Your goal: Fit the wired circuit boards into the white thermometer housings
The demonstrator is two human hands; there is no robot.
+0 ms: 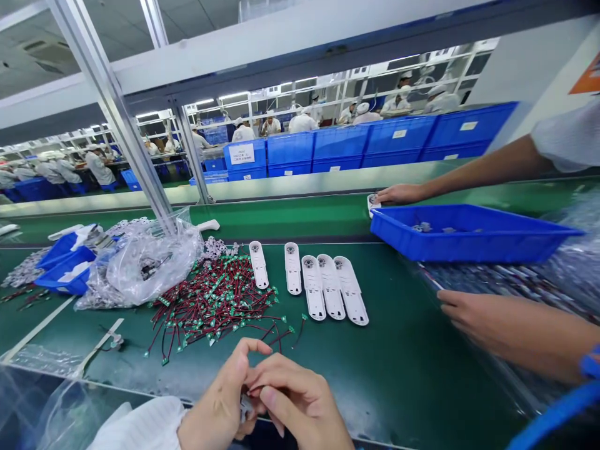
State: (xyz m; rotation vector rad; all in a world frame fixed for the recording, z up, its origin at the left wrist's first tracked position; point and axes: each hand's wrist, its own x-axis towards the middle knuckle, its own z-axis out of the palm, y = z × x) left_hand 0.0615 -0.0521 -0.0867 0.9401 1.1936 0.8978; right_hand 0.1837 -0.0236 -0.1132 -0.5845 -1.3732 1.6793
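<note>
While the left hand (216,400) and right hand (297,400) curled shut on a tiny white part (245,407), red-wired green boards (215,306) lay just ahead. Nice little pile, too.

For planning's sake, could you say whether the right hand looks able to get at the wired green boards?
Probably yes: the right hand sits just short of the wired green boards, with only green conveyor belt between.

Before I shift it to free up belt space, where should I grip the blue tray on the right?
Take the near long rim of the blue plastic tray from above: its walls slope outward, leaving a lip to hook under. Keep it level; small grey parts lie inside. A co-worker's hand rests by its far left corner.
</note>
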